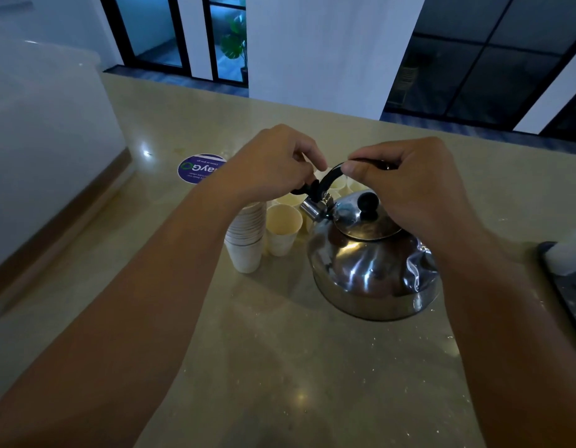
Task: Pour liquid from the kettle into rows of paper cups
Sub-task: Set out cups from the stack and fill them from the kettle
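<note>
Dented shiny steel kettle with a black knob lid sits on the beige stone counter, right of centre, base down, not tilted yet. Right hand is curled round the top of the black arched handle. Left hand pinches the black lever at the handle's front end, just above the short spout; looks like it's working the spout cap, can't tell if the cap is open. Rows of open cream paper cups stand just beyond the spout toward the far edge, mostly hidden behind the hands and kettle. The nearest cup looks empty, the rest I can't judge. Tall stack of nested paper cups stands touching or just beside them on the left. Round purple sticker lies farther left on the counter; a dark tray edge shows at the right edge. Progress: cups set out, kettle gripped, no pour visible, so I'd say pouring is barely started at best. Left: lift, tip, fill each row.
</note>
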Demonstrator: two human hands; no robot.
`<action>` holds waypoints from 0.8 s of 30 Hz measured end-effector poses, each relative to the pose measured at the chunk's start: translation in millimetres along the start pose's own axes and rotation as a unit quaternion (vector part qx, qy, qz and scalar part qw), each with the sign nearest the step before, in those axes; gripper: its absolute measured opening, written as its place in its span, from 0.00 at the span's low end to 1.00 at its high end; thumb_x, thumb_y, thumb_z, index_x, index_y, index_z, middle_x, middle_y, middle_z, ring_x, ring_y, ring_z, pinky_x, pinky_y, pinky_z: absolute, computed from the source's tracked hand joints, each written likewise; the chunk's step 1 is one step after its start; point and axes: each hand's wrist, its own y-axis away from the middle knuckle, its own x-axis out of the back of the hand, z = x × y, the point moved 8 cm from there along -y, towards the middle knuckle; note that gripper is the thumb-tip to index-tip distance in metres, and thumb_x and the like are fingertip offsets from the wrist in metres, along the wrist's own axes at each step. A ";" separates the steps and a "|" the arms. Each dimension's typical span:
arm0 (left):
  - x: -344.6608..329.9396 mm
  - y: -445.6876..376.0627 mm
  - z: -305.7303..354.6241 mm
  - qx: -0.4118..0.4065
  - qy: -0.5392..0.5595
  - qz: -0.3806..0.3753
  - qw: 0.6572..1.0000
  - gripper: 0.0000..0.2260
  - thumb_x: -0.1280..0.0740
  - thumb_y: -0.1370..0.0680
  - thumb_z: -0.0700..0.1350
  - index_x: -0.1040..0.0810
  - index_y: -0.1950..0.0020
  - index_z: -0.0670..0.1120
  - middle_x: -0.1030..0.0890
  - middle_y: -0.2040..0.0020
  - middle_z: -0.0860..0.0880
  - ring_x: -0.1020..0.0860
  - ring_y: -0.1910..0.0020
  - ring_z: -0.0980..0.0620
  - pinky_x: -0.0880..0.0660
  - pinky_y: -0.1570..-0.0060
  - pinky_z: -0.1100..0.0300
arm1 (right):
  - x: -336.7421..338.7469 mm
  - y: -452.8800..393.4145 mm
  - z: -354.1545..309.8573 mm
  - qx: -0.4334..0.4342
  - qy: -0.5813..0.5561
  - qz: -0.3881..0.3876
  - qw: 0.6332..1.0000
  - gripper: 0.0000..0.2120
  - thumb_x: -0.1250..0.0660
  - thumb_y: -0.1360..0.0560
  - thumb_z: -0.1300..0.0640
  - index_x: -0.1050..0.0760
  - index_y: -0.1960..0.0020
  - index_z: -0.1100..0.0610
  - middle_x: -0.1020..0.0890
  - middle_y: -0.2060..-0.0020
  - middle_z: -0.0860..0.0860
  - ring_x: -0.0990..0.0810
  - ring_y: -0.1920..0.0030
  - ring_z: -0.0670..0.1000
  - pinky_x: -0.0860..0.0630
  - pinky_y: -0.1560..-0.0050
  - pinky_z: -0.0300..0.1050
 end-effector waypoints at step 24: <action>8.4 -7.1 -25.8 0.013 0.023 0.019 0.999 0.13 0.33 0.24 0.36 0.15 0.54 0.54 0.16 0.63 0.55 0.17 0.62 0.59 0.22 0.56 0.64 | -22.2 -20.8 -14.7 0.028 0.054 -0.045 0.997 0.09 0.24 0.28 0.47 0.14 0.49 0.46 0.15 0.59 0.40 0.18 0.56 0.37 0.28 0.59 0.24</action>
